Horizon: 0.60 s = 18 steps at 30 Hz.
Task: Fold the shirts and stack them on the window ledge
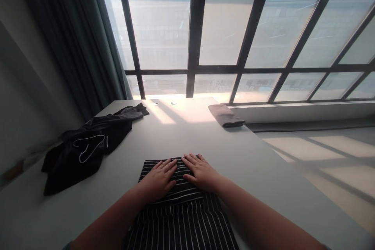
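Note:
A black cloth with white stripes (183,226), perhaps an apron or a garment, lies on the white table right in front of me. Its far part is folded over, so stripes run crosswise there and lengthwise nearer to me. Flat on the left side of that folded part rests my left hand (159,179), fingers stretched out. My right hand (202,174) presses flat on the right side, fingertips at the cloth's far edge. Neither hand grips anything. The near end of the cloth runs out of view.
On the table (172,136), a crumpled dark garment with a white drawstring (84,148) lies at the left. A folded grey-brown cloth (225,116) sits at the far right edge. Beyond are tall windows (164,35) and a dark curtain (73,39); sunlit floor (331,156) lies right.

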Tool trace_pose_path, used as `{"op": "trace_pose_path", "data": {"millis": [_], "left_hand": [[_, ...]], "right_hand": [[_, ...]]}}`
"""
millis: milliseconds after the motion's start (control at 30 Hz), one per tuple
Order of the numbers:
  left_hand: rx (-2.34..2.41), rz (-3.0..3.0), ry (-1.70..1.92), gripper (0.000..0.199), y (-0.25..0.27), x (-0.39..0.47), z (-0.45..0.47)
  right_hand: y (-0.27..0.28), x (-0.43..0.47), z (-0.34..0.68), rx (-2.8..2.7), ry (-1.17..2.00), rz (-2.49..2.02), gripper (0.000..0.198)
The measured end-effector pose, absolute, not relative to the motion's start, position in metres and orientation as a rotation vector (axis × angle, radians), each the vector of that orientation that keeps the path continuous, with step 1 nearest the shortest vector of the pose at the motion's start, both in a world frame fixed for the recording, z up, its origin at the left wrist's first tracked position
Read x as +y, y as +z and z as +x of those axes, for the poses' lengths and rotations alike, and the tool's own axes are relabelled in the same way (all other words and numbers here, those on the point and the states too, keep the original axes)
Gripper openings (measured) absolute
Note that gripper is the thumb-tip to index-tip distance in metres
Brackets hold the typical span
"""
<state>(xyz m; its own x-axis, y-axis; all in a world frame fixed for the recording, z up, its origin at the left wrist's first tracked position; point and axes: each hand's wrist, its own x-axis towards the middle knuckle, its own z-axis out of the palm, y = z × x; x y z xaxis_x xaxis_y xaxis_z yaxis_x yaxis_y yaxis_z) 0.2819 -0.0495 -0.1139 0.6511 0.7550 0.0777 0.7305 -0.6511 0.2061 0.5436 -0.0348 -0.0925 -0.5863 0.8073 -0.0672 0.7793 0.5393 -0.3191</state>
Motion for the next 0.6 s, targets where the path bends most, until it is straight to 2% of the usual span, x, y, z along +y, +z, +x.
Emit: {"op": "trace_pose_path", "data": {"millis": [100,267,333,467,600], "left_hand": [[1.240,2.704,0.284,0.053,-0.104,-0.046,0.282],[1.571,2.572,0.491,0.048,-0.094,-0.021,0.284],[1.611,2.546,0.448,0.044,-0.093,-0.010,0.283],[1.560,2.523,0.372,0.028,-0.093,0.003,0.274],[1.528,2.508,0.372,0.020,-0.089,0.003,0.265]], "right_hand": [[-0.089,-0.033,0.546,-2.677,0.513,-1.380,0.077],[-0.092,-0.027,0.546,-2.665,0.507,-1.316,0.076],[-0.095,-0.023,0.547,-2.627,0.470,-1.255,0.069],[-0.099,-0.012,0.553,-2.472,0.348,-1.204,0.042],[-0.102,-0.003,0.556,-2.352,0.276,-1.323,0.033]]}}
